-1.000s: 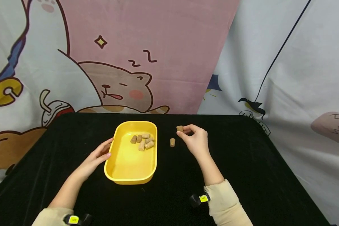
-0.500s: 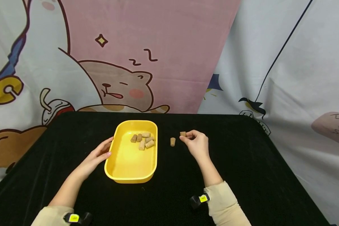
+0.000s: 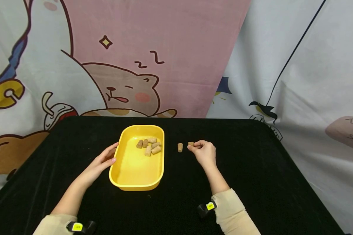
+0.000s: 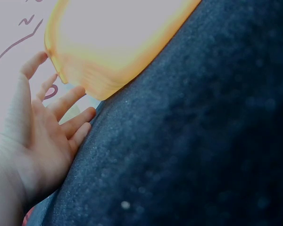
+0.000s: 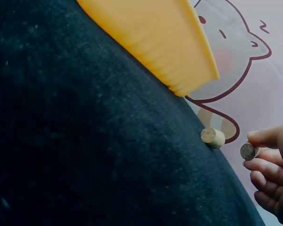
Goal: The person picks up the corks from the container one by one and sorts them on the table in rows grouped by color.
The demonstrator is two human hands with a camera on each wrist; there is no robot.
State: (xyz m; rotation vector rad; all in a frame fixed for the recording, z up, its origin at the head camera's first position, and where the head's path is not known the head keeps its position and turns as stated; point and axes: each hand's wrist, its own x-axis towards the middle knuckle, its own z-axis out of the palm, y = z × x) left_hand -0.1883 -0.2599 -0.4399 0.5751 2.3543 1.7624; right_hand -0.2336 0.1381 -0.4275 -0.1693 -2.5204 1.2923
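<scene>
My right hand [image 3: 205,153] pinches a small tapered cork stopper [image 3: 190,143] between thumb and fingertips, low over the black cloth. In the right wrist view the round end of this cork [image 5: 248,151] faces the camera. Just left of it a second cork [image 3: 180,147] stands on the cloth. My left hand [image 3: 99,163] touches the left side of a yellow tray [image 3: 136,188], fingers loosely extended; in the left wrist view a fingertip meets the tray's rim [image 4: 51,56]. Inside the tray several corks [image 3: 147,150] lie grouped toward the far right.
Black cloth [image 3: 253,169] covers the table, whose far edge runs behind the tray. Beyond it hangs a curtain [image 3: 194,49] printed with cartoon animals. Both sleeves carry black wrist devices; the right one [image 3: 206,208] is near the table's front.
My right hand first moves slightly right and toward me, then lower, bringing its cork down beside the standing one. The left hand, tray and other corks stay put.
</scene>
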